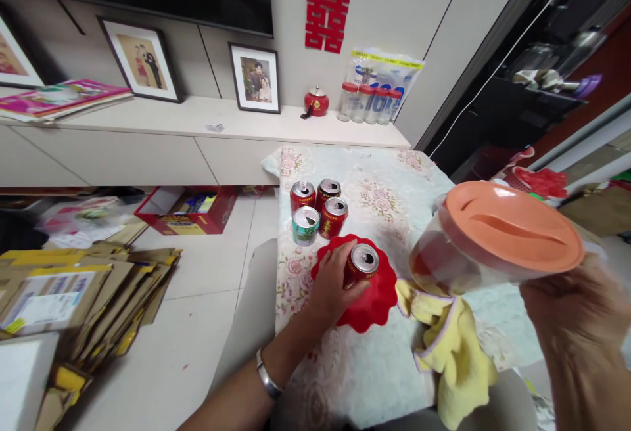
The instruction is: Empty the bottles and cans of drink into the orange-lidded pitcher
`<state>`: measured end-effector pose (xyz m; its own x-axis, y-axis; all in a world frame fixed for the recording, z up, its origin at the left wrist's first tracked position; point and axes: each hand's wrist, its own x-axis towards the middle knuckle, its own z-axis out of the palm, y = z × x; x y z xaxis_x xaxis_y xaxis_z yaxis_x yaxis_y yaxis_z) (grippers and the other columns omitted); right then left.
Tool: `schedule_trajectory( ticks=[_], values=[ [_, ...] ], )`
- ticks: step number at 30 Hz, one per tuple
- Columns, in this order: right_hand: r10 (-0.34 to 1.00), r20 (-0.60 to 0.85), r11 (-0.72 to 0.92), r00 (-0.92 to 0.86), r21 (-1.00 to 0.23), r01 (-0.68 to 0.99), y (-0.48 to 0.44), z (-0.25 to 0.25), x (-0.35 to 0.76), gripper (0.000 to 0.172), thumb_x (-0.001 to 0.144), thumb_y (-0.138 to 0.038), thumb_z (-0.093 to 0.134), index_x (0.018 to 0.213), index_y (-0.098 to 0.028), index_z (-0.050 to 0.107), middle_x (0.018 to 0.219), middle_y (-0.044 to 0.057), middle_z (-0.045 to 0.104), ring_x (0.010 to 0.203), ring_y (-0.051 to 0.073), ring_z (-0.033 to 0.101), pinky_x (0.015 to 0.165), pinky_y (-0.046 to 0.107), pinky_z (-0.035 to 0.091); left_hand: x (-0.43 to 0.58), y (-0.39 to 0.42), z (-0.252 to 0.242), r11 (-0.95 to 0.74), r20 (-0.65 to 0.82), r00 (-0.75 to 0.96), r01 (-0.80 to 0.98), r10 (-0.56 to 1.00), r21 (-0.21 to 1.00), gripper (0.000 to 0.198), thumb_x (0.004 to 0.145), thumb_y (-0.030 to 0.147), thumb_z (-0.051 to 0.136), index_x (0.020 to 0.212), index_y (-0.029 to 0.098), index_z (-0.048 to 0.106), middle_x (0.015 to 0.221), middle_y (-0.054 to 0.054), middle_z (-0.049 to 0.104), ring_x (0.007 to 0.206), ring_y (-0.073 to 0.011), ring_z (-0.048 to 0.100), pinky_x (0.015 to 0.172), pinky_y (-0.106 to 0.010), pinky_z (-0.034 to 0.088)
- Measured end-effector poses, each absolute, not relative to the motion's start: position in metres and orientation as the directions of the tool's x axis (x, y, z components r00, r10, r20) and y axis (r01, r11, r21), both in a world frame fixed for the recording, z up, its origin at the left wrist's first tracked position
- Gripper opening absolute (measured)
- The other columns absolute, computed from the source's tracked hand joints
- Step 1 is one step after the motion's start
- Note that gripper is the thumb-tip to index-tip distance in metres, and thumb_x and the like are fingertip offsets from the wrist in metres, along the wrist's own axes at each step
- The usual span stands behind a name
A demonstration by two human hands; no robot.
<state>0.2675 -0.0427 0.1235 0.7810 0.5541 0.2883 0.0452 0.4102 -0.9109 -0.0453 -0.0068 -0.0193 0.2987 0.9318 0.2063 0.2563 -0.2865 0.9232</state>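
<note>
right hand (582, 303), blurred, holds up a clear plastic container (438, 260) with an orange lid (515, 227), finger spread hidden; left hand (332, 283) curls partly closed around an opened red metal can (365, 258) over a red scalloped dish (365, 316). can seems light, slick, dentable: hold mid-side. a crumpled yellow cloth (453, 345) crowds the dish; four red or green metal cans (333, 221) stand just beyond.

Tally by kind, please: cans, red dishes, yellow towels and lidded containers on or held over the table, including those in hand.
Cans: 5
Red dish: 1
Yellow towel: 1
Lidded container: 1
Total: 8
</note>
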Motion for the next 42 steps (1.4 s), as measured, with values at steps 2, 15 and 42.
schedule_trajectory(
  ticks=[2, 15, 42],
  values=[
    [0.563, 0.288, 0.377, 0.774, -0.924, 0.069, -0.043, 0.124, 0.264, 0.042, 0.038, -0.013, 0.076, 0.049, -0.024, 0.037, 0.048, -0.01, 0.028, 0.043, 0.004, 0.025, 0.038, 0.024, 0.018, -0.045, -0.007, -0.019, -0.289, 0.205, 0.302, 0.266, 0.931, 0.92, 0.076, 0.084, 0.023, 0.078, 0.156, 0.024, 0.051, 0.16, -0.014, 0.064, 0.152, -0.037, 0.057, 0.133, -0.058, 0.038],
    [0.778, 0.254, 0.116, 0.575, -0.957, 0.266, -0.051, 0.149, 0.238, 0.038, 0.039, -0.043, 0.096, 0.047, -0.021, 0.067, 0.047, 0.001, 0.052, 0.043, 0.009, 0.041, 0.041, 0.025, 0.028, -0.045, -0.009, -0.031, -0.342, 0.267, 0.29, 0.249, 0.919, 0.906, 0.078, 0.089, 0.023, 0.076, 0.161, 0.025, 0.049, 0.166, -0.014, 0.059, 0.155, -0.0379, 0.054, 0.134, -0.062, 0.036],
    [0.841, 0.541, 0.285, -0.02, -0.411, 0.866, -0.043, 0.177, 0.228, 0.049, 0.078, -0.059, 0.083, 0.053, -0.022, 0.063, 0.048, -0.004, 0.045, 0.04, 0.009, 0.038, 0.035, 0.02, 0.031, -0.046, -0.008, -0.031, -0.374, 0.294, 0.303, 0.254, 0.907, 0.892, 0.078, 0.091, 0.027, 0.078, 0.162, 0.025, 0.047, 0.165, -0.017, 0.06, 0.154, -0.0395, 0.056, 0.132, -0.066, 0.037]
  ],
)
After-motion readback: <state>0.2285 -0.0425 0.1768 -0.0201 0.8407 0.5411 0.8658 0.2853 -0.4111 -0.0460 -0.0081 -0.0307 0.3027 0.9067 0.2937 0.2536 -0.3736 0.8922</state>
